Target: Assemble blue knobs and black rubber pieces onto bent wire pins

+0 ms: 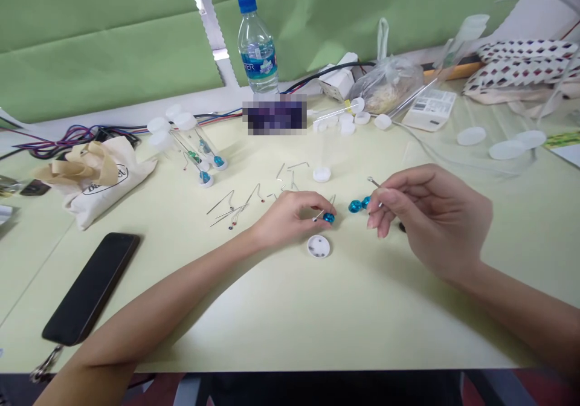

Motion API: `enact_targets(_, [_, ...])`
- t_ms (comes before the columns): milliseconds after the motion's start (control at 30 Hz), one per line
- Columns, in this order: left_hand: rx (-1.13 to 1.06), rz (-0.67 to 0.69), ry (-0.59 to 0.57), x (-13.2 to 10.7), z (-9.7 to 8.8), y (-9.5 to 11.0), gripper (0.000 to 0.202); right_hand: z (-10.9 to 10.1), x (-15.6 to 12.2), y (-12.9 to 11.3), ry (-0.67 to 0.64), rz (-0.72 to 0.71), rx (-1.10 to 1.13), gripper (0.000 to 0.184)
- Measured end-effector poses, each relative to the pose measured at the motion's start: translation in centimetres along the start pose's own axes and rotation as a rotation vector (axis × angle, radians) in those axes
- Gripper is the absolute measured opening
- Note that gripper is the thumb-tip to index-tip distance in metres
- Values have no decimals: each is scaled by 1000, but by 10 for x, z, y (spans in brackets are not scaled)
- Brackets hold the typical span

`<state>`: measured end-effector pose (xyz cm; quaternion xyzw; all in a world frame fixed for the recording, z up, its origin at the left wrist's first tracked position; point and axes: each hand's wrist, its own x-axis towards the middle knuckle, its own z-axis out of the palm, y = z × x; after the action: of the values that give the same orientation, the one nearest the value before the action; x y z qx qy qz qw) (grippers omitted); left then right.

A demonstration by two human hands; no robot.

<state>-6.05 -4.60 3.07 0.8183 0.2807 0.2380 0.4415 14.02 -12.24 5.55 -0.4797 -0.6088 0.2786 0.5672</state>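
Note:
My left hand [290, 214] rests on the pale table, its fingers pinched on a thin metal pin with a blue bead [328, 217] at its tip. My right hand [421, 212] hovers just right of it, fingers closed on another pin [374, 182] that carries two blue beads [359, 205]. A small white cap [318, 246] lies on the table just below the left hand's fingertips. Several loose metal pins [254, 199] lie scattered behind the left hand.
A black phone [93, 287] lies at the near left. A cloth pouch [97, 176], clear tubes [194, 146] with white caps, an upright tube [322, 152], a water bottle [257, 46], cables, a plastic bag [393, 83] and white lids [471, 136] sit farther back.

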Motion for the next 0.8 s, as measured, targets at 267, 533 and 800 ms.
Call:
enact_targets(267, [-350,-139,341,-38,-2,27,15,0,-9,1,-50,20,-7,6])
enact_targets(533, [-561,-201,498,-54,13,31,24,6,-27,3,-209,-48,-113,13])
enact_targets(800, [-644,-284,456,-55,15,34,18,6,-29,2,-247,-125,-277,15])
